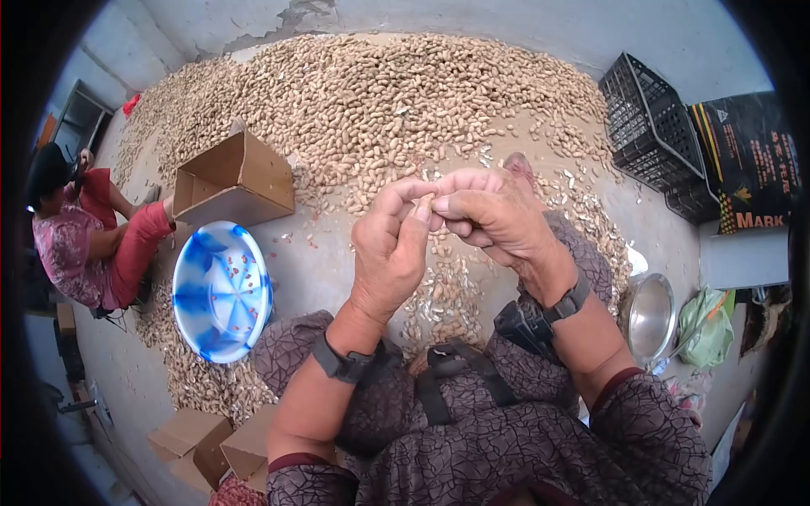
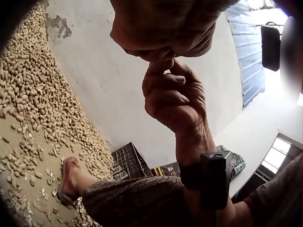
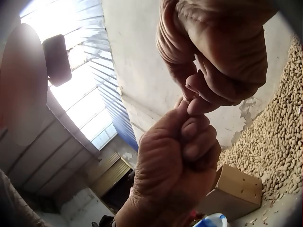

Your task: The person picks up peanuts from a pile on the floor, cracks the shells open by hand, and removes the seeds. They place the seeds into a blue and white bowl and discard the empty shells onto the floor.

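While the peanut heap [image 1: 380,101] spreads far behind, the left hand [image 1: 390,249] and right hand [image 1: 494,215] meet fingertip to fingertip, both pinching one peanut [image 1: 424,202] between them.

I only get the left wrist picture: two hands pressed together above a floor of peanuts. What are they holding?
Observer: The head view shows both hands, the left hand and the right hand, pinching one peanut between their fingertips.
Operator: Is there anything to drop it into?
Observer: Yes, a blue and white bowl sits on the floor to the person's left, with a few small reddish bits inside.
Operator: Anybody else there?
Observer: Another person sits beyond the bowl, beside an open cardboard box.
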The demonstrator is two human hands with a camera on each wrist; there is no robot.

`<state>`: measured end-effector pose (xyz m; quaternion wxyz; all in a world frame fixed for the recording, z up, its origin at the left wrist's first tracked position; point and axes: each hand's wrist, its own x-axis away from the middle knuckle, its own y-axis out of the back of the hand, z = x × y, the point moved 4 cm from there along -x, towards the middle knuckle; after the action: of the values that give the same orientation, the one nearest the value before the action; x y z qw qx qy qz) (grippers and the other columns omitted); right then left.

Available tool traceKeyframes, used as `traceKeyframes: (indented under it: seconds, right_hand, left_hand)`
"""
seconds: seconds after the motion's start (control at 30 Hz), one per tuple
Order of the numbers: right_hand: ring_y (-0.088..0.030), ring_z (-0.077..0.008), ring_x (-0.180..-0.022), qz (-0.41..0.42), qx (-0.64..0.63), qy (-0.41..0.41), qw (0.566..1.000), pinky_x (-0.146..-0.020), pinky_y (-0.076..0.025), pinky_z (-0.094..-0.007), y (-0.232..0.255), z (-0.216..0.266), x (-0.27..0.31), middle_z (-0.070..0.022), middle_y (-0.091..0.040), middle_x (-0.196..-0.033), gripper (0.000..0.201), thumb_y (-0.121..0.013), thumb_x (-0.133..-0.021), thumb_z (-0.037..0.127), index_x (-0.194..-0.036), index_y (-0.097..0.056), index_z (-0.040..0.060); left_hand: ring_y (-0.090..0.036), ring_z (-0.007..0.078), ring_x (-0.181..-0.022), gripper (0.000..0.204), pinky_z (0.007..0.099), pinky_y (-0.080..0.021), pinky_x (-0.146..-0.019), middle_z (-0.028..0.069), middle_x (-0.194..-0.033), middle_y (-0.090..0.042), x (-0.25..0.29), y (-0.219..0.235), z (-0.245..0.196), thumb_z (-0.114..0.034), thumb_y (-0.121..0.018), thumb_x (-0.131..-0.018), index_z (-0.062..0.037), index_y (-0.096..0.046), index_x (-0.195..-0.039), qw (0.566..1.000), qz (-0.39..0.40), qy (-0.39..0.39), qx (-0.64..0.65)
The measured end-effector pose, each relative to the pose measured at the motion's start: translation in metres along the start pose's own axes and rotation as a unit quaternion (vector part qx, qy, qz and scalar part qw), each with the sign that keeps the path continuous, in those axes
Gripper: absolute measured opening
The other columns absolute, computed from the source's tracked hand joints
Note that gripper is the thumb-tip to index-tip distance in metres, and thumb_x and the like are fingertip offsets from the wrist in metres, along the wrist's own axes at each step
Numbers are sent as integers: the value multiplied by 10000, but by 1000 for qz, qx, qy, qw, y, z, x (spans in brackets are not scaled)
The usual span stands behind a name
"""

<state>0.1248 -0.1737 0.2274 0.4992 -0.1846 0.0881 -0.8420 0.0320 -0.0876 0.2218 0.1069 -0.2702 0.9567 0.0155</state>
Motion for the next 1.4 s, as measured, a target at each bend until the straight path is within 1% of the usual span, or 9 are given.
traceKeyframes:
  seconds: [0.23, 0.53, 0.6, 0.9, 1.03, 1.13, 1.23, 1.33, 1.4]
  right_hand:
    - [-449, -11, -474, 11, 17, -9, 1000, -354, -294, -133, 2, -3, -1, -47, -596, -673, 144, -569, -758, 132, -781, -573, -9]
    - [-439, -15, -460, 53, -27, -34, 998, -350, -293, -138, 0, -18, -9, -42, -568, -637, 132, -552, -745, 119, -770, -554, -10]
    - [-433, -28, -457, 36, -28, -39, 998, -352, -299, -150, -1, -23, -12, -23, -530, -603, 117, -548, -747, 120, -740, -545, 3]
    - [-415, -52, -433, -12, -57, -93, 994, -333, -285, -182, 1, -38, -17, -21, -488, -559, 93, -503, -746, 81, -690, -536, 15]
    - [-399, -54, -408, -31, -34, -94, 995, -325, -277, -187, 1, -42, -17, -21, -474, -532, 99, -490, -727, 62, -651, -535, 18]
    - [-406, -28, -439, -29, -6, -104, 994, -353, -293, -148, 1, -45, -17, 16, -475, -570, 57, -508, -759, 61, -727, -545, 32]
    - [-384, -66, -384, -57, 20, -82, 995, -322, -268, -209, -2, -45, -16, -25, -464, -502, 127, -483, -703, 60, -590, -526, 23]
    - [-382, -73, -378, -42, 30, -79, 996, -324, -266, -215, -5, -47, -15, -32, -472, -504, 122, -492, -709, 77, -609, -528, 17]
    - [-392, -74, -389, -51, 39, -91, 994, -331, -268, -214, -6, -45, -13, -45, -494, -523, 129, -498, -723, 104, -639, -534, 14]
  left_hand:
    - [-462, 16, -645, 171, 151, -364, -561, -3, -758, -560, -1, 3, -3, -83, -462, -866, 15, -555, -971, 999, 23, 22, 30]
    - [-515, 65, -650, 163, 188, -420, -589, 34, -736, -566, 5, 2, -3, -33, -416, -864, 31, -539, -949, 992, 68, -34, -103]
    - [-529, 75, -641, 142, 202, -438, -592, 43, -714, -568, 7, 0, 6, -22, -411, -860, 31, -526, -925, 991, 21, -66, -115]
    - [-560, 127, -575, 113, 251, -453, -538, 75, -656, -568, 15, -5, 19, -12, -397, -850, 22, -505, -859, 960, -27, -82, -267]
    - [-564, 139, -570, 109, 258, -448, -527, 78, -637, -561, 17, -5, 25, -14, -400, -844, 20, -504, -847, 962, -44, -86, -257]
    - [-562, 137, -565, 112, 261, -445, -522, 74, -629, -558, 20, -5, 27, -17, -398, -845, 17, -504, -834, 962, -51, -85, -253]
    - [-554, 128, -553, 132, 255, -438, -510, 75, -628, -558, 21, -3, 29, -28, -383, -852, 15, -504, -825, 961, -54, -90, -257]
    - [-542, 123, -550, 171, 247, -429, -500, 68, -637, -556, 21, 2, 35, -64, -363, -872, 16, -509, -834, 972, -48, -50, -223]
    - [-498, 83, -529, 198, 206, -384, -459, 45, -679, -541, 18, 3, 39, -104, -352, -894, 7, -513, -867, 992, -23, -11, -125]
